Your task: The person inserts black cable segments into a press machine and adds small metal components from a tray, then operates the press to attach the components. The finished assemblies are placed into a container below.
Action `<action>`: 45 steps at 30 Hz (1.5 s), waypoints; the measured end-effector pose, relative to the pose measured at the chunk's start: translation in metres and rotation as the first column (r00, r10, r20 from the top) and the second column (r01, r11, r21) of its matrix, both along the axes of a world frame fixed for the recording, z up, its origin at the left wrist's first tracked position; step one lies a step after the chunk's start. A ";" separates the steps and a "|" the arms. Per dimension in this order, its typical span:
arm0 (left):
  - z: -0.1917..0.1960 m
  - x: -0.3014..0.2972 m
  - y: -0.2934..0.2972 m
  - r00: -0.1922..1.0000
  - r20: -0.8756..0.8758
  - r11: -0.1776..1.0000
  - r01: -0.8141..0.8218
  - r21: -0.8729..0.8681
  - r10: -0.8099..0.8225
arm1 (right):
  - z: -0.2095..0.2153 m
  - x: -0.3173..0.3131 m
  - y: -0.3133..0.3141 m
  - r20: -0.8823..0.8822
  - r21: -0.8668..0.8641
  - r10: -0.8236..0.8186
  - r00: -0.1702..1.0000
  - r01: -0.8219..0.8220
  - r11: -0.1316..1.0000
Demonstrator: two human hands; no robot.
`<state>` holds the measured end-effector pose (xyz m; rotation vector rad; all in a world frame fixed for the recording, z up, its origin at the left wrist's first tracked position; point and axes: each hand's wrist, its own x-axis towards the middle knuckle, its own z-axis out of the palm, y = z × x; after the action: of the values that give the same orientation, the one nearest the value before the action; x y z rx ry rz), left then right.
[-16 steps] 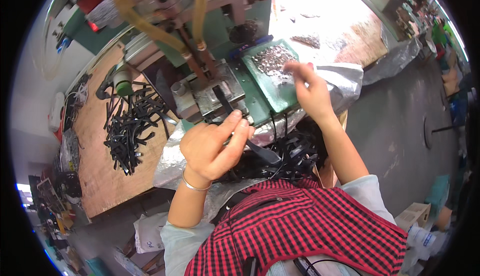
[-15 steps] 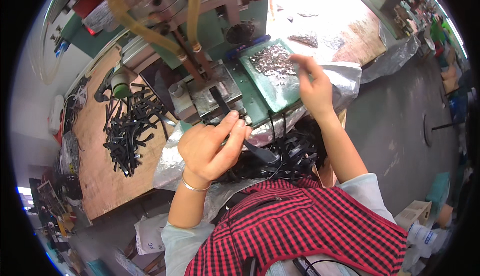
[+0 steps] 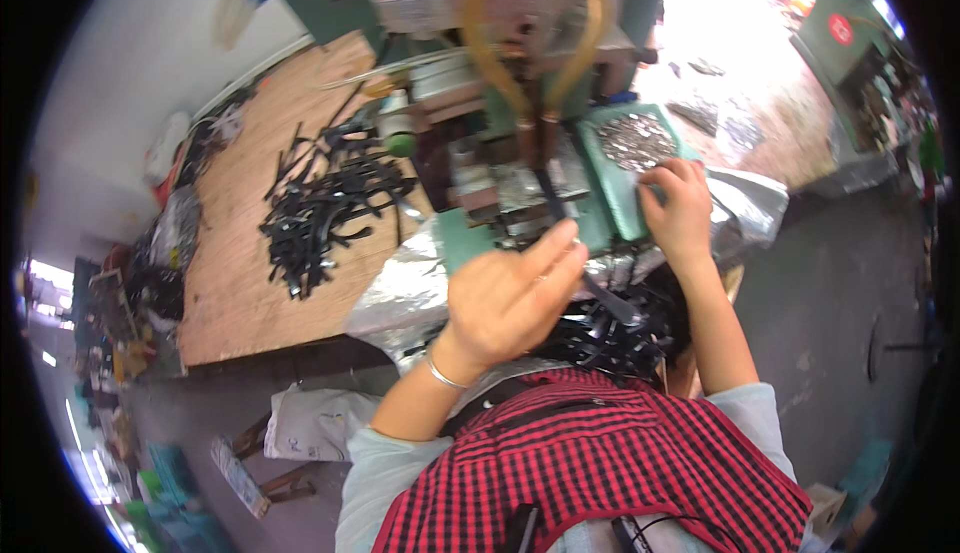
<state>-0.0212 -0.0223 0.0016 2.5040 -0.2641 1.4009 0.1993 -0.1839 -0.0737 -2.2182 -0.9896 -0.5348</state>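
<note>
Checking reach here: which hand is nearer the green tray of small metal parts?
Right hand: it rests at the green tray's near edge. Left hand is lower left, by the machine.

A green press machine (image 3: 520,143) and a pile of black strips (image 3: 320,203) crowd the wooden bench (image 3: 240,293), leaving bare board nearest the person.

Long black plastic strip (image 3: 585,278): narrow, flat, held at one end between the left fingertips, running down and right towards a heap of like strips at the lap. Its far end blurs into the heap.

Green shallow metal tray (image 3: 612,188): tilted on the machine's right side, holding a pile of small shiny silver metal pieces (image 3: 636,141). Right fingers rest at the tray's near right edge.
</note>
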 end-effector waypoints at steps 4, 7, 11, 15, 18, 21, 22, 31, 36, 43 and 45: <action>0.008 -0.079 0.010 0.959 -0.091 0.956 -0.254 0.149 0.269 | 0.006 -0.016 -0.017 -0.375 0.219 -0.058 0.925 0.149 0.964; 0.021 -0.091 0.037 0.835 0.254 0.858 -0.407 -0.314 0.489 | 0.004 -0.009 -0.019 -0.297 0.265 0.011 0.955 0.071 0.962; 0.026 -0.065 0.104 0.783 -0.080 0.733 -0.609 -0.305 0.617 | 0.019 -0.018 -0.003 -0.194 0.327 0.070 0.979 -0.002 0.945; -0.055 -0.027 0.157 0.391 -0.425 0.488 -0.861 0.146 0.816 | 0.021 -0.022 0.016 -0.327 0.403 0.140 0.935 0.003 0.915; -0.109 -0.012 0.176 0.308 -0.592 0.389 -0.921 0.010 0.745 | 0.009 -0.018 0.006 -0.297 0.296 0.063 0.953 0.029 0.955; -0.116 -0.017 0.182 0.399 -0.546 0.418 -0.903 -0.096 0.736 | 0.004 -0.020 -0.028 -0.233 0.274 -0.044 0.972 0.109 0.956; -0.115 -0.022 0.190 0.433 -0.555 0.455 -0.884 -0.106 0.711 | 0.005 -0.021 -0.041 -0.214 0.282 -0.068 0.975 0.128 0.951; -0.062 -0.071 0.166 0.829 -0.450 0.602 -0.554 -0.575 0.332 | 0.038 -0.051 -0.048 -0.288 0.374 0.080 0.954 0.036 0.927; -0.064 -0.034 0.147 0.945 -0.317 0.425 -0.322 -0.846 0.084 | 0.073 -0.046 0.046 -0.018 0.516 0.412 0.911 -0.345 0.784; -0.071 -0.035 0.116 0.964 -0.176 0.437 -0.248 -0.864 0.200 | 0.061 -0.075 0.083 -0.369 0.798 0.608 0.703 -0.096 0.595; -0.043 -0.032 0.101 0.974 -0.064 0.487 -0.164 -0.858 0.215 | 0.064 -0.077 0.083 -0.397 0.820 0.659 0.639 -0.076 0.567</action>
<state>-0.0529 0.0782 -0.0415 1.6480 0.6129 1.2114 0.1225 -0.1007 -0.0098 -1.1659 -0.6438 0.1260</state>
